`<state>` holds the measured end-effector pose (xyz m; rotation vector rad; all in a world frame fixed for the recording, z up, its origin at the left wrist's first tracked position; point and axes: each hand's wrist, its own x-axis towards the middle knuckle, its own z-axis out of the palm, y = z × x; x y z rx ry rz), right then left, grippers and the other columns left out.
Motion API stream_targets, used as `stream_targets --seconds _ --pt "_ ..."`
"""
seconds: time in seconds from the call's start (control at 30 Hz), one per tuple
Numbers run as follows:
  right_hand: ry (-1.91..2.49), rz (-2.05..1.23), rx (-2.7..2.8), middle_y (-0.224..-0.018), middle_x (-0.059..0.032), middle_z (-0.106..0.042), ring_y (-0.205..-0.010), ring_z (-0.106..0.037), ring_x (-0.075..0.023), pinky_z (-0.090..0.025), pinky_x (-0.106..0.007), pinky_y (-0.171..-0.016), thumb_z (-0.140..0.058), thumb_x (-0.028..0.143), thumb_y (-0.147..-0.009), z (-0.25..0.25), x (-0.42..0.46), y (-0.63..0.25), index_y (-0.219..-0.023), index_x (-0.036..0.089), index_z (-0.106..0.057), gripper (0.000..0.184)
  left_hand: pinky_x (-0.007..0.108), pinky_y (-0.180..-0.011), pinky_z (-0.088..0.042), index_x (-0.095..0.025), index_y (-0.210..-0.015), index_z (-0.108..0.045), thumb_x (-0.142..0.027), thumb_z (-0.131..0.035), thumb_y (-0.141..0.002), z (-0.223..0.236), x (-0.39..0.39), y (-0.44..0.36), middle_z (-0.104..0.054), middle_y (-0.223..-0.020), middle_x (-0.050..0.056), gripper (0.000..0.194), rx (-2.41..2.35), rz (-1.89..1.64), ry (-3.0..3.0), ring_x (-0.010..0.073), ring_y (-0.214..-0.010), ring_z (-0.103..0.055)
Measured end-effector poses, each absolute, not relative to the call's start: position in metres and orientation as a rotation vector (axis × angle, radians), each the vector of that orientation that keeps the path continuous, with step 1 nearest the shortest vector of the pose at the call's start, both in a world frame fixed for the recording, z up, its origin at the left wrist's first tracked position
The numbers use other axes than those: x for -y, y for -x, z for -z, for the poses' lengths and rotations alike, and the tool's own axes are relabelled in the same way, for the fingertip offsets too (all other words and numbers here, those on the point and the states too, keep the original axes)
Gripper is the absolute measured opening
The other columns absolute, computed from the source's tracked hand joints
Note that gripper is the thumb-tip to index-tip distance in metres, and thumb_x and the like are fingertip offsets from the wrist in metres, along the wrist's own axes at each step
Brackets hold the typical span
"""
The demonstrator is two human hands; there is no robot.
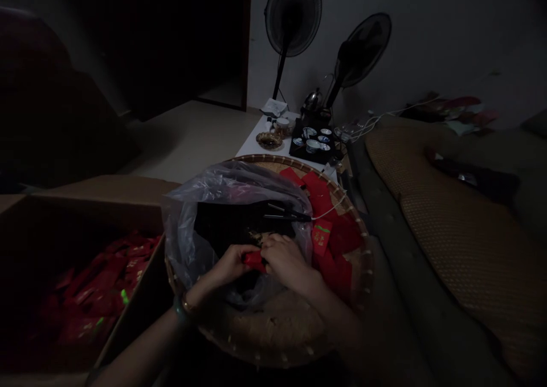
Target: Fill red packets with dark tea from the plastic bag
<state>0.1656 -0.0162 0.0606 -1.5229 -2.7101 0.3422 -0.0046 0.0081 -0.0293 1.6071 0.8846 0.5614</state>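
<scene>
Red paper envelope (255, 260) I'm watching lies crosswise, its long axis left to right, gripped between left hand (228, 264) and right hand (285, 260), both closed on it above a plastic bag (188, 244) in a woven tray (273, 347).

The person's fingers (284, 256) hid most of the red paper packet (255, 260) at lower center. The cardboard box (85, 210) ran off the lower left edge, and the pile of items (453, 110) at upper right was too blurred to identify.
</scene>
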Motion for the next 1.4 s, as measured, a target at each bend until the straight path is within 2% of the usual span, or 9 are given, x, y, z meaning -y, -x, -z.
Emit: stream_targets --seconds 0.13,0.3,0.53,0.63,0.77,1.07,1.27,1.4 --pt "1.436 -0.414 2.638 -0.087 -0.0064 -0.065 -0.092 -0.052 -0.0205 -0.04 -0.033 -0.078 -0.059 0.021 -0.077 -0.064 0.013 -0.171 -0.085 0.019 -0.068 0.011 0.02 -0.065 -0.04 -0.009 -0.083 -0.063 -0.02 -0.064 -0.067 0.03 -0.009 0.005 -0.058 -0.073 0.0 0.02 -0.864 -0.567 -1.572 0.0108 -0.068 -0.049" --pt "1.343 -0.536 2.53 -0.089 -0.0035 -0.065 -0.092 -0.053 -0.0165 -0.039 -0.028 -0.079 -0.057 0.022 -0.081 -0.067 0.013 -0.183 -0.091 0.02 -0.067 0.015 0.02 -0.062 -0.039 -0.008 -0.078 -0.06 -0.025 -0.065 -0.068 0.03 -0.009 0.004 -0.053 -0.067 -0.001 0.02 -0.855 -0.564 -1.529 0.0094 -0.063 -0.045" --pt "1.374 -0.548 2.39 -0.075 -0.0025 -0.062 -0.079 -0.053 -0.0147 -0.04 -0.025 -0.068 -0.06 0.023 -0.076 -0.056 0.011 -0.18 -0.068 0.018 -0.064 0.01 0.019 -0.06 -0.037 -0.009 -0.074 -0.058 -0.025 -0.065 -0.068 0.029 -0.009 0.004 -0.05 -0.064 -0.002 0.019 -0.84 -0.555 -1.539 0.0084 -0.061 -0.042" --pt "1.304 -0.616 2.363 -0.078 -0.0013 -0.064 -0.082 -0.053 -0.0143 -0.04 -0.024 -0.073 -0.061 0.018 -0.074 -0.051 0.01 -0.183 -0.073 0.019 -0.065 0.005 0.02 -0.06 -0.037 -0.009 -0.072 -0.057 -0.025 -0.065 -0.068 0.029 -0.009 0.004 -0.05 -0.064 -0.002 0.018 -0.842 -0.556 -1.553 0.0084 -0.06 -0.042" --pt "1.238 -0.652 2.303 -0.081 -0.0007 -0.065 -0.087 -0.054 -0.015 -0.042 -0.026 -0.077 -0.059 0.016 -0.073 -0.051 0.009 -0.185 -0.075 0.019 -0.065 0.007 0.02 -0.061 -0.037 -0.009 -0.074 -0.058 -0.024 -0.065 -0.066 0.029 -0.01 0.004 -0.05 -0.064 -0.002 0.018 -0.83 -0.549 -1.531 0.0088 -0.061 -0.042" --pt "1.217 -0.678 2.068 -0.079 -0.0014 -0.064 -0.081 -0.055 -0.0145 -0.043 -0.026 -0.074 -0.058 0.011 -0.068 -0.048 0.009 -0.184 -0.073 0.018 -0.062 0.009 0.019 -0.062 -0.038 -0.011 -0.076 -0.058 -0.024 -0.065 -0.065 0.025 -0.009 0.003 -0.052 -0.067 -0.002 0.019 -0.826 -0.554 -1.484 0.009 -0.062 -0.043" --pt "1.272 -0.732 2.127 -0.078 -0.0011 -0.062 -0.08 -0.054 -0.0147 -0.042 -0.026 -0.073 -0.057 0.008 -0.065 -0.047 0.01 -0.182 -0.071 0.017 -0.06 0.011 0.018 -0.058 -0.036 -0.01 -0.071 -0.055 -0.024 -0.064 -0.065 0.026 -0.008 0.004 -0.047 -0.063 -0.003 0.017 -0.83 -0.536 -1.515 0.0083 -0.061 -0.04" --pt "1.321 -0.701 2.184 -0.078 -0.0016 -0.061 -0.081 -0.054 -0.0151 -0.042 -0.026 -0.074 -0.056 0.008 -0.065 -0.049 0.01 -0.182 -0.074 0.018 -0.06 0.014 0.019 -0.06 -0.037 -0.011 -0.074 -0.057 -0.025 -0.064 -0.066 0.029 -0.008 0.004 -0.049 -0.064 -0.003 0.018 -0.824 -0.518 -1.518 0.0088 -0.061 -0.041"
